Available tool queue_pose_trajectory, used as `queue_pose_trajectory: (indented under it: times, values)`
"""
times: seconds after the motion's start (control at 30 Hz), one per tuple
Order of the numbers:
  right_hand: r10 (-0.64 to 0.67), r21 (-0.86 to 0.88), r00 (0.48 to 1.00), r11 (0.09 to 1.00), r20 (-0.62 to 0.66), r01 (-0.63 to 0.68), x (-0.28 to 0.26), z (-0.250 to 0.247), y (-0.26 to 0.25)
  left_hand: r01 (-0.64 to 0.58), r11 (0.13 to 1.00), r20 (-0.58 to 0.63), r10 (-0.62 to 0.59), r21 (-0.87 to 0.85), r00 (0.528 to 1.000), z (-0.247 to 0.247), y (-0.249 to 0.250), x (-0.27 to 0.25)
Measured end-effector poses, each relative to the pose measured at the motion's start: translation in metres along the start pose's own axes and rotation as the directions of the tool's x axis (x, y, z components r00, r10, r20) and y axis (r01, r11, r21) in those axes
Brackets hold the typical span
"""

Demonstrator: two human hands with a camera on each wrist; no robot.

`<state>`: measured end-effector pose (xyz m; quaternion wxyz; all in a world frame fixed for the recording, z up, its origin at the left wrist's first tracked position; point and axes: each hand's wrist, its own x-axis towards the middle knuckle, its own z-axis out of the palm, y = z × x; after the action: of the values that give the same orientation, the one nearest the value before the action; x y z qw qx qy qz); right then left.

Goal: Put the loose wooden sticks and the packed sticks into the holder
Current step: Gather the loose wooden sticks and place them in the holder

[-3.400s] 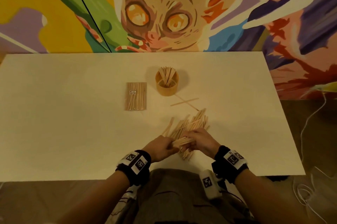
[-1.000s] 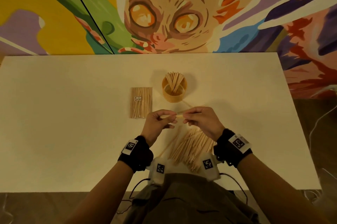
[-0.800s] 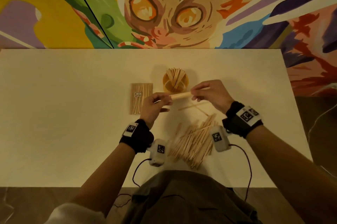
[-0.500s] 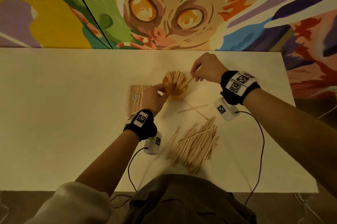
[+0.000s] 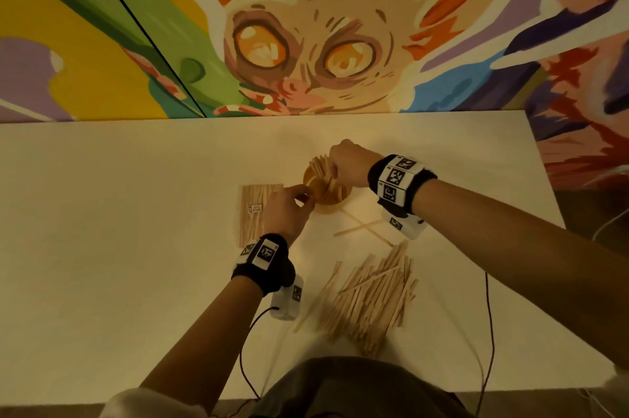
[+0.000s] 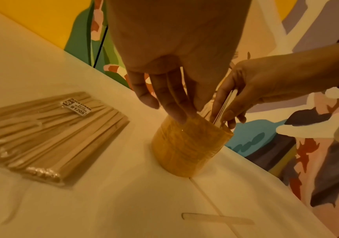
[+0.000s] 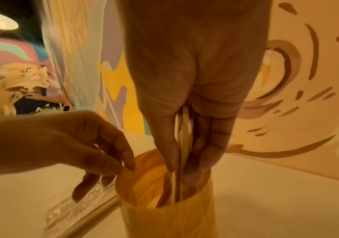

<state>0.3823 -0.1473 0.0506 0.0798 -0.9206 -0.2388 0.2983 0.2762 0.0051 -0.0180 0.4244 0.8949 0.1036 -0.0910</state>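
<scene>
The round amber holder (image 5: 332, 201) stands mid-table with several sticks upright in it. My right hand (image 5: 335, 175) reaches down over its mouth and pinches a small bunch of wooden sticks (image 7: 183, 136) whose lower ends are inside the holder (image 7: 164, 209). My left hand (image 5: 304, 199) holds the holder's near-left rim, fingertips (image 6: 176, 116) on the wall (image 6: 191, 145). The packed sticks (image 5: 255, 213), in clear wrap with a white label, lie flat just left of the holder. A pile of loose sticks (image 5: 371, 295) lies near the table's front.
Two loose sticks (image 5: 364, 227) lie crossed on the white table (image 5: 119, 247) between holder and pile. A painted mural wall (image 5: 306, 43) rises right behind the table. Thin black cables (image 5: 490, 332) run from my wrists over the front edge.
Both hands lifted a small bunch from the pile and carried it forward to the holder. My right hand now lowers it inside, and my left hand has moved onto the rim.
</scene>
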Motion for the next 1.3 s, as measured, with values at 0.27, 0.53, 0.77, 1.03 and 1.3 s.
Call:
queue_pose_trajectory:
  times: [0.27,0.53,0.77,1.03,1.3]
  values:
    - [0.052,0.110,0.990,0.993,-0.133,-0.038,-0.005,-0.026,0.026,0.029,0.972,-0.191,-0.075,-0.232,0.979,-0.012,-0.006,-0.019]
    - [0.043,0.152,0.988,0.988,-0.152,-0.019,-0.008,-0.014,0.027,0.062,0.959,-0.152,-0.107,-0.276,0.983,-0.013,-0.013,-0.027]
    - [0.141,0.386,0.941,0.923,-0.307,-0.012,-0.016,-0.011,0.043,0.060,0.984,-0.162,-0.088,-0.169,0.983,-0.017,0.009,0.004]
    - [0.192,0.630,0.917,0.773,-0.350,0.079,-0.019,0.009,0.056,0.010,0.996,-0.060,-0.005,0.094,0.998,-0.022,0.013,0.049]
    - [0.372,0.855,0.898,0.519,-0.233,0.007,-0.059,0.049,0.081,-0.158,0.970,0.042,0.153,0.185,0.987,-0.017,0.056,0.062]
